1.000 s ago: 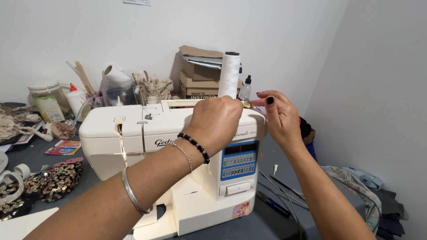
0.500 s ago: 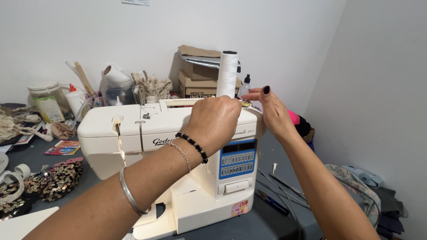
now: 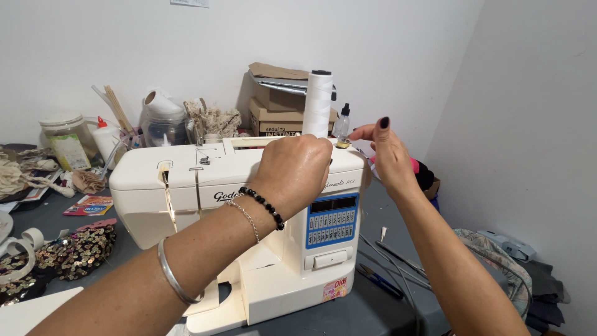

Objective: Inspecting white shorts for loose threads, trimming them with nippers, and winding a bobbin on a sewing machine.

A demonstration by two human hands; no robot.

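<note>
Resting closed on the sewing machine point(image 3: 249, 205), left hand point(image 3: 295, 171); right hand point(image 3: 388, 155) pinching

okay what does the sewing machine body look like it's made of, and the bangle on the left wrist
Sewing machine: likely moulded plastic, cream with a smooth, slightly glossy shell and rounded edges. Bangle: probably metal, a thin silver-coloured band with a bright sheen.

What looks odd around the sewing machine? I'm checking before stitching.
Nothing looks damaged or spilled. The thread spool stands upright on the sewing machine; left hand rests on top, right hand beside it.
</note>
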